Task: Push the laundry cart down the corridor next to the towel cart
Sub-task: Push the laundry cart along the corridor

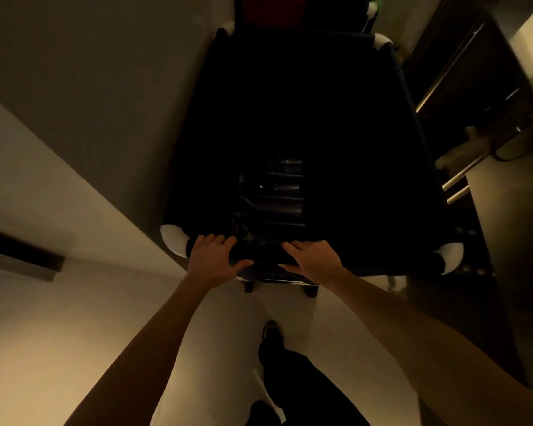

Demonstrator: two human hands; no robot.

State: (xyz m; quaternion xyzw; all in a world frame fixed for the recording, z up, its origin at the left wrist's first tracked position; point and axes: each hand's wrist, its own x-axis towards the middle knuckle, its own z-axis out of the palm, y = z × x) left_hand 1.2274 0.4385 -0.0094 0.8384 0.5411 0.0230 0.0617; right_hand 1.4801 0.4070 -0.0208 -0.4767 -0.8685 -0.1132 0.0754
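Note:
The laundry cart (366, 142) is a large dark fabric bin with white corner bumpers, filling the middle of the dim corridor in front of me. A shiny black plastic bag lies inside near its close edge. My left hand (213, 256) grips the near rim left of centre, fingers curled over it. My right hand (313, 258) grips the same rim just to the right. Beyond the cart's far end stands another cart (268, 10) with a red panel; most of it is cut off by the frame.
A pale wall (83, 96) runs close along the cart's left side. On the right stands a dark cabinet or door (462, 66) with metal rails (457, 179) sticking out near the cart. My dark-trousered legs and shoe (271, 332) are on the light floor behind the cart.

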